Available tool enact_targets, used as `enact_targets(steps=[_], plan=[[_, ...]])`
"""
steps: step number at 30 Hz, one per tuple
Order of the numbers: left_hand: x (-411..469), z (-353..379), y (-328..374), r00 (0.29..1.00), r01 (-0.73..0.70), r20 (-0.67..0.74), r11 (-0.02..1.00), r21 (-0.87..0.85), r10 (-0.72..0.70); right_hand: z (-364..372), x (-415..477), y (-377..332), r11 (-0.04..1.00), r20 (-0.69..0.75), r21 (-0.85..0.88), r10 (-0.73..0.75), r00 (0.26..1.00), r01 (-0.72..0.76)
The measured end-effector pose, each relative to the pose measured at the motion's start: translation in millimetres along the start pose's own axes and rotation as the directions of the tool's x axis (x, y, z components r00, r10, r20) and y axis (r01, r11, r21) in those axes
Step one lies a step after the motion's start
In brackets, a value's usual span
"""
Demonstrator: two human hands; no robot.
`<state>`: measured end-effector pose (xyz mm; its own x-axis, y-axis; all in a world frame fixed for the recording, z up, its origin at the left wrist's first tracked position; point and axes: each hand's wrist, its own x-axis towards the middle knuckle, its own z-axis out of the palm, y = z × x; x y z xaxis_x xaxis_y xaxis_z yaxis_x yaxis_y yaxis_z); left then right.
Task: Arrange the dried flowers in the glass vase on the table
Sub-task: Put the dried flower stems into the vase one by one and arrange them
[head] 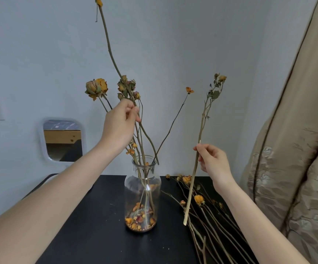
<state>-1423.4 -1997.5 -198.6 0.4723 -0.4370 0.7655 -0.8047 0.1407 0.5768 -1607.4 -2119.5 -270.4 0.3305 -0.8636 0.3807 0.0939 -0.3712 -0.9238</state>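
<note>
On the black table (97,216), seen from your head camera, the glass vase (142,193) stands at centre with several dried flowers (97,87) already in it and loose petals (140,220) on its bottom. Your left hand (119,124), at 11 o'clock of the vase, pinches a tall stem (108,48) whose lower end reaches the vase mouth. Your right hand (214,161), at 2 o'clock, pinches a pale stem (196,159) upright, clear of the glass. At 4 o'clock a pile of stems (207,216) lies unplaced, so I'd judge you about halfway at best.
</note>
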Motion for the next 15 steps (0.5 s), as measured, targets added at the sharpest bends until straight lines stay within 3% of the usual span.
enact_targets(steps=[7,15], plan=[[9,-11,11,0.991,-0.072,-0.109,0.997,0.009,0.073,1,0,4,1.000,-0.006,-0.027,0.009,1.000,-0.009],[0,0,-4,1.000,-0.018,-0.018,0.999,0.038,0.019,9,-3,6,1.000,0.013,-0.017,0.018,1.000,-0.018]])
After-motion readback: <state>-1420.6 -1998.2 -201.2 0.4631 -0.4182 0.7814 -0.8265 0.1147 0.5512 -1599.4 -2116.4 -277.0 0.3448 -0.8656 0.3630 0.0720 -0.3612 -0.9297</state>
